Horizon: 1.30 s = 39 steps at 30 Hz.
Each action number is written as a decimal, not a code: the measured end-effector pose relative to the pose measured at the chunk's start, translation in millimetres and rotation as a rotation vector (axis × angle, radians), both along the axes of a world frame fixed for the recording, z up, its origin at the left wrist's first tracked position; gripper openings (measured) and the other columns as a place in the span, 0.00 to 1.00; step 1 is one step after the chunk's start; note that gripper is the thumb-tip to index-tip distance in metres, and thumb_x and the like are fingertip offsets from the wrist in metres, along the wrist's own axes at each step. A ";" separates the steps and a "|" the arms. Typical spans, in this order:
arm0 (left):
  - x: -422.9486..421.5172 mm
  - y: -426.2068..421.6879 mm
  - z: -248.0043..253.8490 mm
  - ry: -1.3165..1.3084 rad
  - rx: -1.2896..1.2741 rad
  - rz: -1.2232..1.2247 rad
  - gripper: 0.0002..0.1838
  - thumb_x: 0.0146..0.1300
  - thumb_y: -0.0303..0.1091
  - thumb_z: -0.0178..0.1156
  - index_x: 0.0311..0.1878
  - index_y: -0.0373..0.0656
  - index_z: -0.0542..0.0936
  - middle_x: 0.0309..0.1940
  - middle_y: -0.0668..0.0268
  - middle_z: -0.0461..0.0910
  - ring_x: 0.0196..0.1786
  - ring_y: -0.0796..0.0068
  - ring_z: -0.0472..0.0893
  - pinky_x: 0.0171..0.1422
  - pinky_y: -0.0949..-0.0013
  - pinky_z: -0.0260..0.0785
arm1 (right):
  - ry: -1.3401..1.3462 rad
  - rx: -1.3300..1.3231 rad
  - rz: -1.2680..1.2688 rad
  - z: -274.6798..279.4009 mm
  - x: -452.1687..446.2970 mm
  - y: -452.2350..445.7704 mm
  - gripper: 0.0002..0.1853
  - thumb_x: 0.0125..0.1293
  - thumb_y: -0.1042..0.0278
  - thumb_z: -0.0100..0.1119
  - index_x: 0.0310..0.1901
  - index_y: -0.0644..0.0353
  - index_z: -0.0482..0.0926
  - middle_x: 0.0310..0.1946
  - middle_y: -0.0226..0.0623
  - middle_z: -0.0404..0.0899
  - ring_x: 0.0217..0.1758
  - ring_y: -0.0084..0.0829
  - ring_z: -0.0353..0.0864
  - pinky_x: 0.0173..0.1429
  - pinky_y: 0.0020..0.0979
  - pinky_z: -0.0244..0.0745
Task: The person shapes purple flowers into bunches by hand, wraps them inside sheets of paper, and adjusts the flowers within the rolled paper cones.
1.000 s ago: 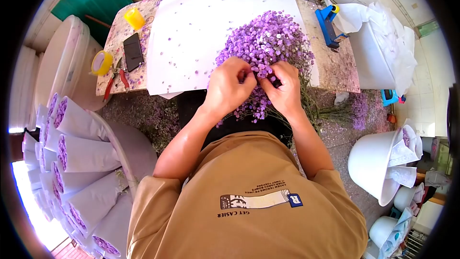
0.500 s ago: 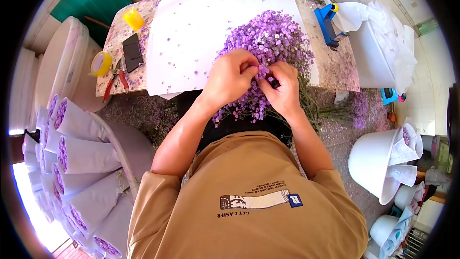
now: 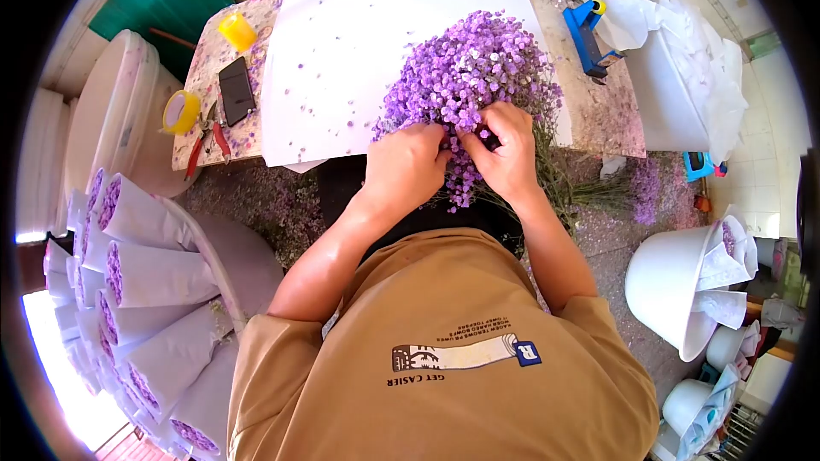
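Note:
A full bunch of small purple flowers [image 3: 474, 64] lies over the near right part of the white paper [image 3: 329, 60], with some blossoms hanging past the table's front edge. At the bunch's lower left, my left hand [image 3: 405, 166] is closed, fingers curled among the blossoms; what it pinches is hidden. My right hand [image 3: 504, 154] is closed at the lower right side of the bunch, its thumb and fingers pinching purple flowers. Green stems [image 3: 555, 179] run down to the right behind my right wrist. Loose petals are scattered on the paper.
On the table's left are a black phone [image 3: 237, 90], yellow tape rolls [image 3: 181, 112] and red-handled pliers [image 3: 207, 143]. A blue tape dispenser [image 3: 588, 38] stands at right. Wrapped bouquets [image 3: 162, 277] fill a tub at lower left; a white tub [image 3: 666, 282] is at lower right.
My left hand rose slightly, then came down toward the bunch's lower left edge and turned, fingers curling in. My right hand stays nearly in place. The bunch has shifted a little.

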<state>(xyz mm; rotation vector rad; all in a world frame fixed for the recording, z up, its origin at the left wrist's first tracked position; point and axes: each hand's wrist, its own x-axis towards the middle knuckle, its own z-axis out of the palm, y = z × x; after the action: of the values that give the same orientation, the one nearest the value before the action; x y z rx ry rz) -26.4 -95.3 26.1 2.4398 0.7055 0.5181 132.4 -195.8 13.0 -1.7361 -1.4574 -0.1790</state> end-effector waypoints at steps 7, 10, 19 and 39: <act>-11.7 11.7 9.3 -0.158 -0.285 0.021 0.08 0.67 0.34 0.66 0.39 0.39 0.84 0.27 0.63 0.83 0.28 0.72 0.81 0.35 0.65 0.74 | -0.023 0.024 -0.003 -0.5 0.7 -2.0 0.13 0.52 0.73 0.76 0.37 0.61 0.81 0.34 0.37 0.78 0.42 0.43 0.78 0.53 0.41 0.67; -38.5 32.2 14.7 -0.439 -0.773 0.068 0.07 0.70 0.31 0.61 0.40 0.37 0.80 0.25 0.73 0.75 0.25 0.84 0.67 0.27 0.76 0.56 | -0.031 0.039 0.009 -4.2 0.8 -3.4 0.13 0.51 0.71 0.75 0.37 0.59 0.81 0.34 0.35 0.77 0.41 0.41 0.77 0.54 0.41 0.65; -66.8 -4.0 18.9 -0.169 -0.459 0.080 0.08 0.67 0.27 0.68 0.45 0.34 0.84 0.28 0.69 0.78 0.30 0.81 0.75 0.34 0.73 0.68 | -0.120 -0.002 0.023 -3.1 -4.2 -4.5 0.17 0.52 0.70 0.76 0.43 0.59 0.82 0.39 0.35 0.80 0.44 0.42 0.78 0.57 0.42 0.65; -147.2 29.6 -55.4 0.006 -0.795 0.119 0.10 0.74 0.32 0.63 0.47 0.32 0.85 0.35 0.71 0.84 0.40 0.84 0.77 0.47 0.73 0.72 | 0.065 -0.015 0.216 31.6 -62.1 -47.5 0.12 0.59 0.78 0.75 0.42 0.60 0.82 0.32 0.40 0.82 0.31 0.38 0.83 0.34 0.36 0.78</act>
<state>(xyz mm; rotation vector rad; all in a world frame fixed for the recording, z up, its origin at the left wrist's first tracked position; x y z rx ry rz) -173.6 -65.8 -29.3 1.6633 0.8586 0.2066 70.3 -243.3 44.6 -1.5678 -1.5889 0.0030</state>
